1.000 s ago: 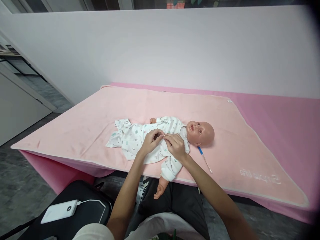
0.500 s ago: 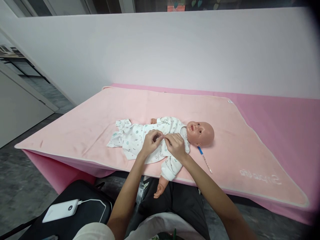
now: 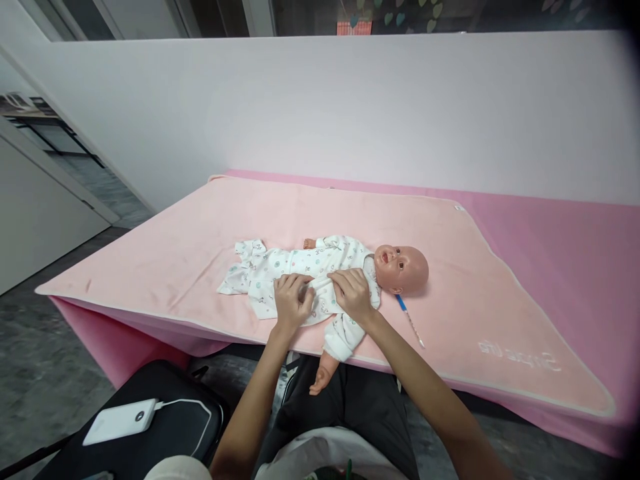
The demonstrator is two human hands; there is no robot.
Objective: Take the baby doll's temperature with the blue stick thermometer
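Note:
A baby doll point(image 3: 405, 267) lies on its back, its head to the right, in a white baby garment point(image 3: 273, 267) with small prints. My left hand point(image 3: 293, 300) rests on the garment's front at the belly, thumb and fingers apart. On the chest, my right hand point(image 3: 354, 292) pinches the garment, thumb and fingertips together at a fold. The fabric under both palms is hidden. One doll arm point(image 3: 325, 373) hangs over the near table edge, its sleeve bunched beside my right wrist.
Under the doll, a light pink blanket point(image 3: 165, 247) covers a darker pink cloth point(image 3: 575, 267). A thin stick with a blue end point(image 3: 401, 303) lies below the doll's head. At lower left, a white power bank point(image 3: 120, 421) with a cable sits on a black surface. Behind rises a white wall point(image 3: 350, 107).
My left hand has moved left, away from my right fingertips, and its thumb and fingers have parted. My right hand has stayed at the chest. The view has shifted slightly.

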